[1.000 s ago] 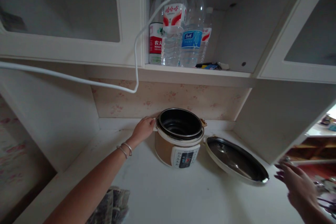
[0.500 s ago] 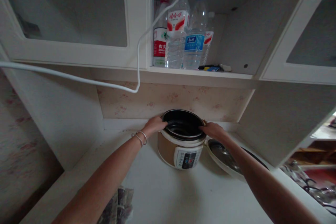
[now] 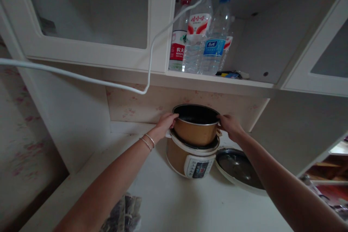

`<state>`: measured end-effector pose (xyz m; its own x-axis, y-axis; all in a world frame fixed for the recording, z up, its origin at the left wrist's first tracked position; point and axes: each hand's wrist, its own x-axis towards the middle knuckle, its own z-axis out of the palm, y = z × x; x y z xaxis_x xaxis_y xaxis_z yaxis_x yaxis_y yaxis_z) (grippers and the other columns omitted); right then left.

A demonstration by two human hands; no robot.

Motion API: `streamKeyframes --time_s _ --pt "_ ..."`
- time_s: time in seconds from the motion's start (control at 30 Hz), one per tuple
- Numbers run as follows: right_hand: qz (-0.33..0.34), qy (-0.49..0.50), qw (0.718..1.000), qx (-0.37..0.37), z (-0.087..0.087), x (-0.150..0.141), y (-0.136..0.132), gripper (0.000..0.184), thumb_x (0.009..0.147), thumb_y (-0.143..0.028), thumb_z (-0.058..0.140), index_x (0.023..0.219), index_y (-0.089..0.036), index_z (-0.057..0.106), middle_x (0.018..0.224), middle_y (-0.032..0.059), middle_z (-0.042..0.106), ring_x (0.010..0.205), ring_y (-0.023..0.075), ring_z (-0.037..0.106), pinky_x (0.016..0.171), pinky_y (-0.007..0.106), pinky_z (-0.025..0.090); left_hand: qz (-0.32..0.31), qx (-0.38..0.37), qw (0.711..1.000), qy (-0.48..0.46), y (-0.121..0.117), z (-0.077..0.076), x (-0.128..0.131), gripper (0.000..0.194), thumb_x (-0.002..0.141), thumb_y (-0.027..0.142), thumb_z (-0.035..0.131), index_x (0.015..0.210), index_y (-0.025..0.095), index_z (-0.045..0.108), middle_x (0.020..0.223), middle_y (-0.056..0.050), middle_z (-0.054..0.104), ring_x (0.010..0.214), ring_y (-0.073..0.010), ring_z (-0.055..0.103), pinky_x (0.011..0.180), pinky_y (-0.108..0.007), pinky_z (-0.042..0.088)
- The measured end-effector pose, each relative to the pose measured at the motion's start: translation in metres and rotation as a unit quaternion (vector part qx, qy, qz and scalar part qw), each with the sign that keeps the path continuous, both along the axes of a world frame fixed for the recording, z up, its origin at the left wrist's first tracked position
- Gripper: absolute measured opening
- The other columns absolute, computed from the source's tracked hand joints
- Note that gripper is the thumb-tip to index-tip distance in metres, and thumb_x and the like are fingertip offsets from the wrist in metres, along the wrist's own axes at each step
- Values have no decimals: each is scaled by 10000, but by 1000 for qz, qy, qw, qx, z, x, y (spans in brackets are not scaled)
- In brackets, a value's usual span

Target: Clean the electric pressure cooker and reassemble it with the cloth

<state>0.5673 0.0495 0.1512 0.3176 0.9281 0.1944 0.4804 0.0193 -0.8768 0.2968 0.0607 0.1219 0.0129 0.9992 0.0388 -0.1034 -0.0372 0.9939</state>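
Gripping the inner pot by opposite sides of its rim, my left hand and right hand are holding it level, partly raised out of the cooker body on the worktop, beside the lid.

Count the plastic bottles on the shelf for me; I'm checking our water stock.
4 on the open shelf: a red-capped bottle at left, a white-capped bottle, a blue-capped bottle, and a partly hidden bottle behind. More may be hidden.
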Motion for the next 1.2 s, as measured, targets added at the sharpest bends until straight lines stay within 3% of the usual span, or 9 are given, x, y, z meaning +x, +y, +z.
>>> streamKeyframes --time_s 0.13,0.23,0.33,0.43,0.63,0.8,1.0,1.2 --pt "9 94 994 62 37 -22 -5 136 809 -289 566 814 -166 622 715 26 590 683 124 588 674 244 564 7 83 994 -67 -7 31 -14 280 792 361 684 663 186 506 586 55 471 510 -70 418 510 -219 316" --pt "40 128 986 97 54 -46 -12 161 811 -310 590 852 -160 632 724 15 598 694 118 585 676 239 550 26 154 982 -106 -19 51 -39 293 771 346 722 659 183 505 604 46 481 525 -71 427 510 -220 305" --pt "84 137 980 116 56 -78 -20 205 821 -365 610 833 -160 617 642 -14 550 633 110 547 634 236 508 57 191 970 -139 -39 60 -75 314 759 308 749 636 182 489 592 49 458 523 -68 414 506 -214 294" --pt "127 132 975 122 48 -117 -28 266 824 -430 622 783 -170 584 604 -30 523 583 100 500 570 223 432 93 204 960 -170 -61 55 -116 296 752 251 756 620 176 502 581 47 456 515 -68 405 500 -212 291" --pt "197 124 969 88 18 -197 -42 360 831 -516 613 697 -188 550 583 -37 514 542 96 446 520 240 339 150 195 946 -211 -99 17 -194 210 719 199 751 622 162 568 576 41 469 543 -75 445 518 -207 352" --pt "228 129 965 26 -19 -246 -51 354 856 -502 584 681 -196 549 565 -39 514 535 102 451 528 248 337 199 157 937 -240 -117 -27 -237 217 664 203 787 613 153 582 615 40 538 591 -72 487 538 -183 392" --pt "234 150 958 -77 -75 -274 -57 253 907 -361 537 721 -190 561 625 -12 576 593 120 535 577 246 411 262 90 919 -279 -123 -86 -254 174 594 179 800 633 149 634 656 35 619 636 -73 538 588 -167 434" --pt "201 196 944 -171 -121 -278 -61 181 961 -305 506 846 -175 556 681 -28 574 612 111 563 619 259 488 271 57 930 -243 -120 -138 -251 146 615 197 785 622 174 641 641 31 616 642 -104 558 598 -205 452"
